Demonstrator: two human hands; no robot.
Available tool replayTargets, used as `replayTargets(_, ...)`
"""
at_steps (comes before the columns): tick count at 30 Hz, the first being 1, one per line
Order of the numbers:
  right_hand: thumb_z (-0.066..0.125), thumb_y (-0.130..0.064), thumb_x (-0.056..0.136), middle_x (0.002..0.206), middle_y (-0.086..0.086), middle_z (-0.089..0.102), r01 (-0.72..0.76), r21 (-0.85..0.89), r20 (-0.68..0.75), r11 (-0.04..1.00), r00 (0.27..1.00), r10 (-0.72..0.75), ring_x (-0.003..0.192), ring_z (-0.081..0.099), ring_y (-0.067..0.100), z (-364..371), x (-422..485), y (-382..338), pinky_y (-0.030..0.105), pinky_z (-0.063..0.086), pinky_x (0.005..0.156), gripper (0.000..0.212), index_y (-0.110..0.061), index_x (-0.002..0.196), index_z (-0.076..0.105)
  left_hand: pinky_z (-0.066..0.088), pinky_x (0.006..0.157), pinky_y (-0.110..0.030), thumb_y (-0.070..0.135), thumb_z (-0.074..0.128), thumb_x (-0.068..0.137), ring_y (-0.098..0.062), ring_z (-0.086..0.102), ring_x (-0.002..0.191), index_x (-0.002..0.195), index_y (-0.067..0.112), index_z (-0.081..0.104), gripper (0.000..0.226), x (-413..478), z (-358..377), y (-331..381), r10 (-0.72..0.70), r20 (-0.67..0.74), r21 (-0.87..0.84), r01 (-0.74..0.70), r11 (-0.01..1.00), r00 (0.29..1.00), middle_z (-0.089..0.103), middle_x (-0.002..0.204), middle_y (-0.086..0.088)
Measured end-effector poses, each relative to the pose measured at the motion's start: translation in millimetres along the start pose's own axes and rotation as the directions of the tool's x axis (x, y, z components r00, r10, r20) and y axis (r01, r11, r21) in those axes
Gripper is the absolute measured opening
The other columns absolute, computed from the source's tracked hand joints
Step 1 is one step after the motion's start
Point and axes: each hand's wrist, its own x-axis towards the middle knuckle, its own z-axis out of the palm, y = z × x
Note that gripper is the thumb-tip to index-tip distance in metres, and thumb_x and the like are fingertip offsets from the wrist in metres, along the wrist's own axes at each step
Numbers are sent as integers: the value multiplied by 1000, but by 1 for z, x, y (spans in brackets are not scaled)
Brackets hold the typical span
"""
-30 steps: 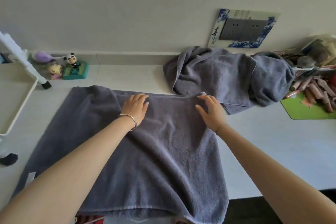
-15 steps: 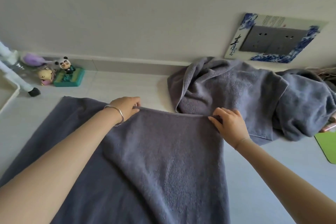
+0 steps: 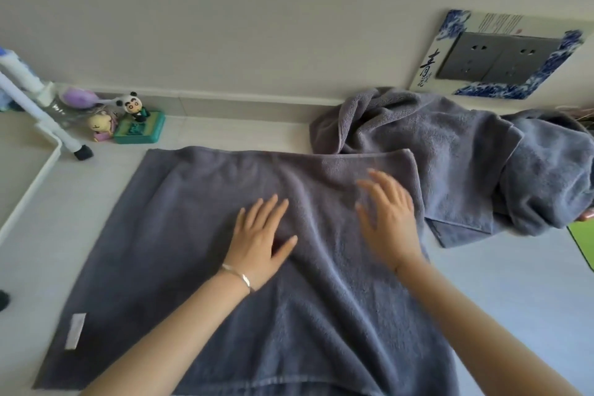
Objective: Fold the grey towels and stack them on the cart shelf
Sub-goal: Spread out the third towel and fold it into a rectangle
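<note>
Pale counter (image 3: 514, 292), plain wall behind.
Grey towel (image 3: 180, 251): spread flat at counter centre, second layer folded over right part.
Left hand (image 3: 260, 241): flat on towel, grip slack, fingers straight and apart.
Right hand (image 3: 389, 222): over folded layer, fingers spread, clasping nothing; blurred, contact unclear.
Crumpled grey towels (image 3: 450, 151): heaped far right, touching spread towel.
Panda figurine (image 3: 133, 106): far left, by wall.

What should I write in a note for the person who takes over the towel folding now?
Left hand: open, flat on the spread towel.
Right hand: open, blurred, on or just above it.
The spread towel lies on the counter, one layer folded over.
Crumpled towels at back right, unfolded.
Left: finish folding, fold the rest, stack on the cart shelf, probably the white tray at left.
</note>
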Motion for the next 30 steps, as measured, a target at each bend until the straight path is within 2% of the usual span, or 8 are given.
replayTargets(3,49,-28,92,134,-3,52,21,246,79,969,996,-41,130,43,14,-2,-74,-44,29,33,109,30,-19,117,62,32,106,-57,63,18,93,-26,32,137,144,31,29,61,-62,15,-6,136,7,69,-137,988,991,39,148,-1)
replayTargets(5,49,-32,95,138,-10,50,16,347,154,938,985,-74,134,39,7,-1,-117,-66,28,33,111,32,-21,122,61,29,107,-58,65,16,93,-24,25,138,145,36,26,61,-90,20,-17,200,52,162,-206,965,978,36,149,1)
replayTargets(11,51,-52,91,144,-10,45,155,256,282,954,932,-227,138,32,6,9,-188,-87,29,27,113,45,-28,128,57,15,103,-51,78,21,84,-24,22,138,144,42,24,70,-140,12,-37,385,115,266,-402,876,916,31,152,5)
replayTargets(15,59,-47,87,131,-7,58,277,139,177,951,938,-299,131,44,13,6,-202,-87,30,30,113,38,-23,115,69,35,105,-51,70,17,90,-23,35,133,138,42,38,59,-160,10,-44,437,139,259,-459,850,889,42,144,11)
replayTargets(19,59,-36,89,108,-6,71,331,55,51,942,941,-333,110,63,12,3,-206,-94,31,45,100,25,-19,96,76,53,88,-40,51,25,97,-21,61,112,114,31,67,49,-165,5,-43,511,-14,130,-505,853,860,63,122,10)
replayTargets(23,61,-21,86,89,-7,74,288,35,-5,957,957,-288,87,70,13,-1,-198,-100,33,55,79,17,-16,81,76,57,74,-26,38,25,102,-17,70,92,91,23,76,55,-167,0,-39,513,-200,-3,-524,851,835,73,97,9)
replayTargets(28,66,-8,78,74,-6,65,274,-2,-103,962,957,-273,63,60,15,-20,-199,-128,26,50,56,6,-13,75,68,49,88,-18,42,30,100,-8,66,99,101,20,75,50,-177,-21,-44,501,-249,-106,-538,836,829,71,104,10)
replayTargets(30,61,-14,81,76,-8,65,300,-8,-18,954,954,-300,64,58,13,-18,-207,-133,24,49,54,10,-16,73,67,50,88,-21,46,30,100,-5,64,102,103,24,74,48,-184,-20,-57,521,-185,-94,-543,835,833,70,108,11)
